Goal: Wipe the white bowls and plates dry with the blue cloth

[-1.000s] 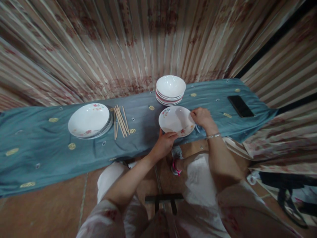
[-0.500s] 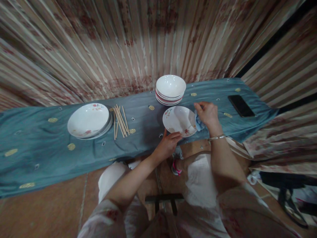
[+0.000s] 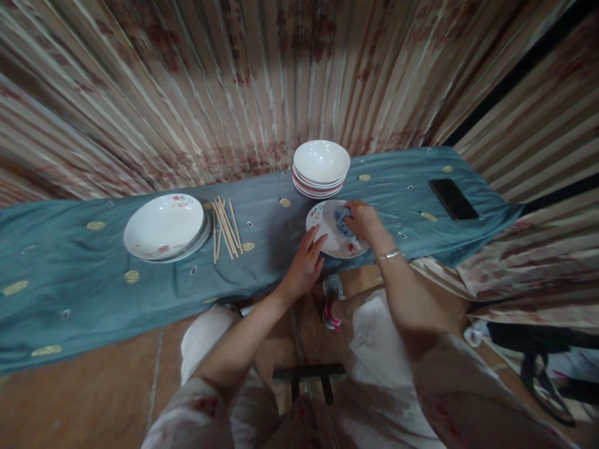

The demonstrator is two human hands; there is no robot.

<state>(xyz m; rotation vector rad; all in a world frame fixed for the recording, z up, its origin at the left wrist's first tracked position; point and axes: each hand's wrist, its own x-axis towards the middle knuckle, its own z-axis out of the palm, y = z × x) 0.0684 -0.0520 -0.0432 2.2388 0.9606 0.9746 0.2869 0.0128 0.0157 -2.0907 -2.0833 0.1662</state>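
Observation:
A white plate with a floral rim (image 3: 330,245) lies on the cloth-covered table in front of me. My right hand (image 3: 365,221) is closed on a crumpled blue cloth (image 3: 345,222), pressed to the inside of the plate. At the plate's near left rim is my left hand (image 3: 305,265), its fingers stretched and apart, the tips at the edge. Whether they press on the rim I cannot tell. Just behind the plate stands a stack of white bowls (image 3: 322,163), some with a red band.
To the left, several wooden chopsticks (image 3: 225,227) lie beside a stack of floral plates (image 3: 163,227). A black phone (image 3: 453,199) rests toward the right end of the blue patterned tablecloth (image 3: 266,268). A pleated curtain (image 3: 262,75) hangs behind the table.
My right hand has moved left with the blue cloth, from the plate's right rim to its inside. My left hand has shifted left along the near rim, its fingers now more spread.

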